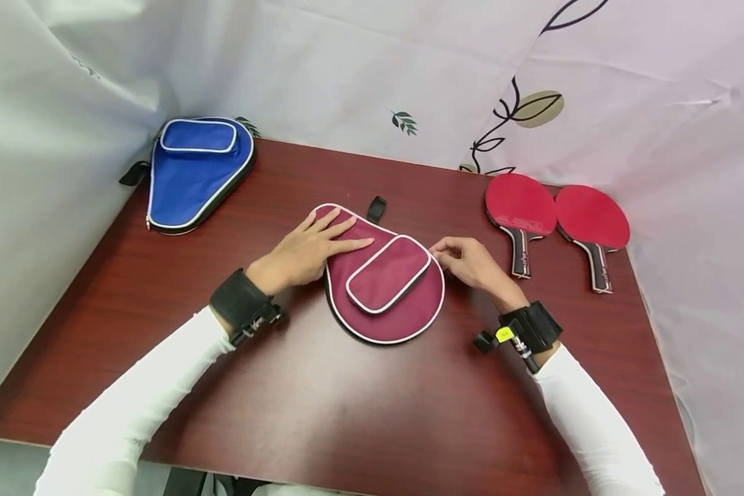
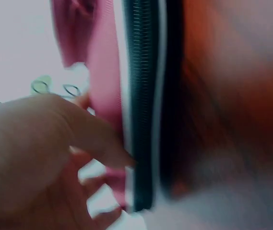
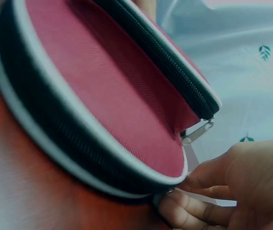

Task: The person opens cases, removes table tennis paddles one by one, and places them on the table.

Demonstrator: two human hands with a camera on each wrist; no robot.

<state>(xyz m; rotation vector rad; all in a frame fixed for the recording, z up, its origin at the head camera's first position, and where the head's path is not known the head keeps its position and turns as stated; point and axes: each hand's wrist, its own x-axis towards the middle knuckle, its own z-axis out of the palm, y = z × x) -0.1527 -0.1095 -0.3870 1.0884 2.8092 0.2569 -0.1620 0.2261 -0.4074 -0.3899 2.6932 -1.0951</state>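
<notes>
A maroon table tennis paddle case (image 1: 403, 320) with white piping lies on the table, its front pocket (image 1: 389, 274) facing up. My left hand (image 1: 306, 251) rests on the narrow end with fingers spread; in the left wrist view its thumb (image 2: 102, 139) touches the edge beside the zipper (image 2: 143, 96). At the right edge of the case, my right hand (image 1: 468, 262) pinches a small zipper pull (image 3: 170, 190) between thumb and fingers, mostly hidden by them. The pocket's own metal pull (image 3: 198, 133) hangs nearby in the right wrist view.
A blue paddle case (image 1: 198, 176) lies at the back left. Two red paddles (image 1: 521, 203) (image 1: 592, 217) lie side by side at the right, handles toward me. White patterned cloth (image 1: 347, 76) hangs behind the brown table (image 1: 359, 413). A black strap (image 1: 377, 209) sticks out behind the maroon case.
</notes>
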